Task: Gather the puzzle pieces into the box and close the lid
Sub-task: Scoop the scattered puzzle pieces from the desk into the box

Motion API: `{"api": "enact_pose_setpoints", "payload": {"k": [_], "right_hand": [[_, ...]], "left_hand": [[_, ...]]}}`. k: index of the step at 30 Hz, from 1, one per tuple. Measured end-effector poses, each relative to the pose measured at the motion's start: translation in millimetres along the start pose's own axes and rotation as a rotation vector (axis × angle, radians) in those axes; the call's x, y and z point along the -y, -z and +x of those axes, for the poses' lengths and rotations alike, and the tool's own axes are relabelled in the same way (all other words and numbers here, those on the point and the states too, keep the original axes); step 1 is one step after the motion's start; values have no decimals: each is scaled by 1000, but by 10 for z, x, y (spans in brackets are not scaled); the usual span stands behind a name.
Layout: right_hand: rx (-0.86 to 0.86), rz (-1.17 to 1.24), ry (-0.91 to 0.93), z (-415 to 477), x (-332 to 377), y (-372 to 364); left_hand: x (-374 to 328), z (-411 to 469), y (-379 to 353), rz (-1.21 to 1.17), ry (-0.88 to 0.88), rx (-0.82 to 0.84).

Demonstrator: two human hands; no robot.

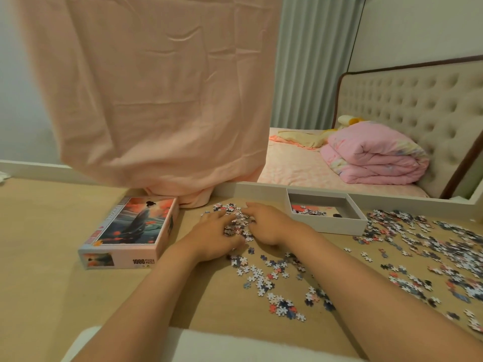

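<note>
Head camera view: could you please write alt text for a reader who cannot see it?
A person's left hand grips and right hand rests on a pile of puzzle pieces on a wooden table. The pictured lid lies to the left and the open white box to the right, with many scattered pieces beyond it.

2 bare forearms reach forward side by side, palms down. The left hand [215, 235] curls its fingers round a clump of puzzle pieces [231, 229]. The right hand [266, 226] lies just beside it, fingers stretched forward.
</note>
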State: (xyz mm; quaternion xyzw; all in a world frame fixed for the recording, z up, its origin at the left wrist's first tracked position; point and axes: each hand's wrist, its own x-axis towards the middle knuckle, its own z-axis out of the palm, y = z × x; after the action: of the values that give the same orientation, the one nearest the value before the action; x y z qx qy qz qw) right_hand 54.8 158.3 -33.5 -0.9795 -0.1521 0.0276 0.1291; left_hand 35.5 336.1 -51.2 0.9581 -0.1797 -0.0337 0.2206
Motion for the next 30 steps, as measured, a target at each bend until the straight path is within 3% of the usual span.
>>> {"api": "enact_pose_setpoints", "payload": {"k": [3,5,12,18,20,24,27,30], "right_hand": [[120,-9,-10,108,11,-34],[168,-25,-1,104,8,-71],[91,-8,54,-347,-98,12],[44,37,8,-802,-234,266],[15,64,-3,-880,-294,300],[122,-108,-48,-945,-341,267],[231,-151,-130,-922,-308,199],[209,-97,-124,-866,-278,161]], "left_hand": [[-11,-22,42,125,44,198],[-59,-41,57,157,31,244],[-289,-45,129,112,-14,337],[-465,-96,168,82,-103,360],[-500,-128,229,195,-75,352],[-506,-170,254,448,96,427],[-525,-144,137,429,40,381],[-550,-93,9,355,-29,316]]}}
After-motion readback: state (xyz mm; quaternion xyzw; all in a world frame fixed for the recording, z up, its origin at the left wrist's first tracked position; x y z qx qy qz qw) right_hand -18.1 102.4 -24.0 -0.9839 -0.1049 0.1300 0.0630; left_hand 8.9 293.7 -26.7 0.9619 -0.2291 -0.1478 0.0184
